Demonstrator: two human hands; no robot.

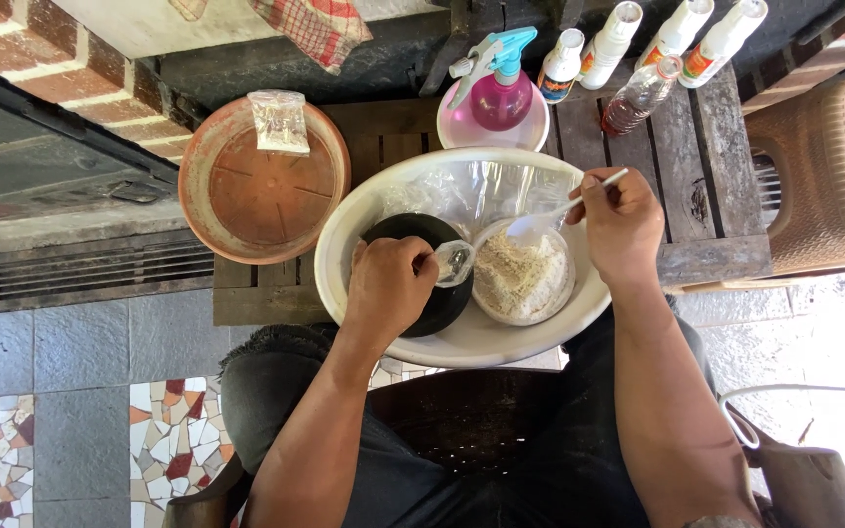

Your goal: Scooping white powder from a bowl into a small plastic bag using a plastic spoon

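The left hand (pixel 388 284) covers much of the black pot (pixel 422 235), gripping what looks like a small clear bag (pixel 455 262). The right hand (pixel 621 225) pinches a white spoon (pixel 540 223) over the grainy bowl (pixel 522 279).

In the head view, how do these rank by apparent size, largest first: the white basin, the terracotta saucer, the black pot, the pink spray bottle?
1. white basin
2. terracotta saucer
3. black pot, partly hidden by the left hand
4. pink spray bottle, slightly farther away, but clearly smallest
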